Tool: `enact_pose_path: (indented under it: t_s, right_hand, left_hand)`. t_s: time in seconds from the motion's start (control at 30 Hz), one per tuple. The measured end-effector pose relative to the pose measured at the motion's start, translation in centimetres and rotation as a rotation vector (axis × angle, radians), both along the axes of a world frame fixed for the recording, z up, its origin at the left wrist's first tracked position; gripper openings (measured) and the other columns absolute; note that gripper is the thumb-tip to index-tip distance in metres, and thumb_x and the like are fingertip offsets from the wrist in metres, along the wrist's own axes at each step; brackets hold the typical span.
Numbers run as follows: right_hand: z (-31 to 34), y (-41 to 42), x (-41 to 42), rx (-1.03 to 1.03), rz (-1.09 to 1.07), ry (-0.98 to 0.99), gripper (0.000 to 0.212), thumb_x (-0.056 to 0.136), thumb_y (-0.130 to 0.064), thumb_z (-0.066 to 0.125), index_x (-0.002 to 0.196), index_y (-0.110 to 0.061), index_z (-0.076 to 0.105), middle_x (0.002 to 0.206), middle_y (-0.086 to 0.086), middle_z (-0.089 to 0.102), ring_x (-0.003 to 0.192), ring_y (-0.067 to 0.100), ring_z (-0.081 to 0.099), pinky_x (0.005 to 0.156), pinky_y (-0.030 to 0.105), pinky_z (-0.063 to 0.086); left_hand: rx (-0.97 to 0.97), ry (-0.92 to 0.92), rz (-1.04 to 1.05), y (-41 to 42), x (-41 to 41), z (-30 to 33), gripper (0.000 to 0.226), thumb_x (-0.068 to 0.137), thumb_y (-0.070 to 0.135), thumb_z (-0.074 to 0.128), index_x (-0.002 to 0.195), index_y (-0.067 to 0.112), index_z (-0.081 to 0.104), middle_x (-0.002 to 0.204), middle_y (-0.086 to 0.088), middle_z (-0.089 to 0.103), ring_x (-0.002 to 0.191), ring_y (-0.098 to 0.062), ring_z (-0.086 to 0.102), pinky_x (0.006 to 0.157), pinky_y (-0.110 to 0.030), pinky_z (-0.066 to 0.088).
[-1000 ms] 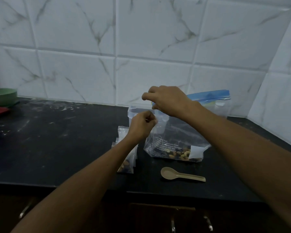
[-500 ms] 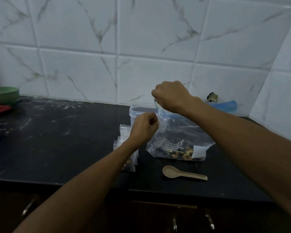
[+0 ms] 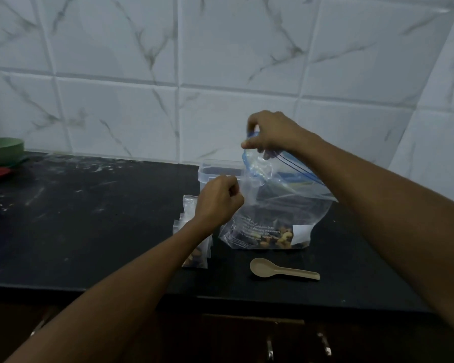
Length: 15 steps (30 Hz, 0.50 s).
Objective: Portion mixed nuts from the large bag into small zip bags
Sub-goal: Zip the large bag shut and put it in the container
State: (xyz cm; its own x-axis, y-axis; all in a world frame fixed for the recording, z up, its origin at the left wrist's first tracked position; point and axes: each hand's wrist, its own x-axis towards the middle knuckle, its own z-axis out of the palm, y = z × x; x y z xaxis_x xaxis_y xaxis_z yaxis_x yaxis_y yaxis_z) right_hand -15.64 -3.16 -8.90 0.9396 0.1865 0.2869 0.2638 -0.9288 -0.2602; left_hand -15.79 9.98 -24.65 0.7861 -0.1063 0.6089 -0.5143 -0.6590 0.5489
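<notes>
Two hands work the large bag [image 3: 270, 218] standing on the counter [image 3: 89, 218]: right hand [image 3: 273, 133] pinches its blue zip rim, left hand [image 3: 218, 200] pinches the near edge. Floppy, slippery film, bottom-weighted; best gripped at the stiffer rim.

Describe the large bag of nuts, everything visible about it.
The large bag is clear, crinkled plastic with a blue zip strip along its top and white print on its front. It stands upright on the black counter, a few mixed nuts lying at its bottom. The right hand grips its blue top edge; the left hand pinches the plastic just below.
</notes>
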Motion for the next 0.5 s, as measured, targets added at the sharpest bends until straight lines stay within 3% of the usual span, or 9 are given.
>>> enact_pose_path:
  t_s: [0.07,0.13,0.2,0.27,0.37,0.4,0.5]
  right_hand:
    - [0.0,0.7,-0.4,-0.192,-0.011,-0.048,0.01,0.089,-0.027,0.064,0.094,-0.018,0.062,0.072,0.002,0.066,0.067,0.022,0.069,0.068,0.033,0.057]
    - [-0.4,1.4,-0.1,-0.244,-0.063,-0.138,0.007,0.089,-0.02,0.062,0.09,-0.015,0.066,0.077,0.003,0.068,0.073,0.022,0.069,0.073,0.033,0.055]
    - [-0.8,1.6,0.4,-0.033,-0.107,-0.102,0.012,0.087,-0.009,0.058,0.089,-0.003,0.069,0.073,0.008,0.071,0.064,0.021,0.071,0.072,0.035,0.059]
    - [-0.7,1.6,0.3,0.25,-0.059,-0.009,0.017,0.086,0.0,0.055,0.093,0.011,0.066,0.067,0.016,0.068,0.048,0.022,0.068,0.059,0.035,0.061]
    - [0.0,0.6,-0.6,0.627,-0.004,0.207,0.017,0.094,-0.008,0.054,0.096,0.008,0.061,0.077,0.023,0.06,0.046,0.022,0.062,0.043,0.029,0.056]
    - [0.1,-0.1,-0.5,0.672,-0.043,0.276,0.016,0.096,-0.01,0.052,0.092,0.004,0.059,0.078,0.022,0.059,0.05,0.022,0.061,0.044,0.028,0.056]
    - [-0.4,-1.9,-0.2,0.509,-0.099,0.473,0.019,0.092,-0.001,0.05,0.074,-0.005,0.054,0.078,0.017,0.056,0.056,0.018,0.052,0.048,0.025,0.047]
  left_hand:
    - [0.005,-0.015,-0.002,-0.1,0.0,-0.1,0.014,0.081,0.01,0.063,0.068,0.009,0.057,0.069,-0.002,0.058,0.064,-0.018,0.057,0.062,-0.047,0.054]
    - [0.037,-0.035,-0.014,-0.2,-0.3,-0.3,0.014,0.082,0.011,0.062,0.069,0.008,0.057,0.071,-0.004,0.059,0.065,-0.019,0.056,0.063,-0.047,0.053]
    - [0.081,-0.039,-0.03,-0.3,-0.7,-0.6,0.014,0.082,0.012,0.062,0.069,0.009,0.057,0.073,-0.004,0.059,0.066,-0.02,0.056,0.063,-0.046,0.053]
    - [0.086,-0.027,-0.038,-0.2,-0.9,-0.8,0.014,0.081,0.011,0.062,0.069,0.009,0.057,0.072,-0.005,0.059,0.065,-0.021,0.057,0.063,-0.047,0.053]
    - [0.009,0.031,-0.03,0.5,-0.4,-0.5,0.013,0.081,0.011,0.063,0.069,0.009,0.059,0.068,-0.001,0.063,0.064,-0.017,0.061,0.064,-0.046,0.055]
    - [-0.014,0.043,-0.031,0.8,-0.2,-0.4,0.012,0.082,0.011,0.064,0.071,0.009,0.06,0.068,0.001,0.063,0.065,-0.016,0.062,0.065,-0.045,0.056]
    - [-0.03,0.052,-0.069,1.1,0.0,-0.3,0.011,0.087,0.013,0.064,0.077,0.009,0.063,0.073,0.002,0.066,0.07,-0.015,0.064,0.07,-0.041,0.058]
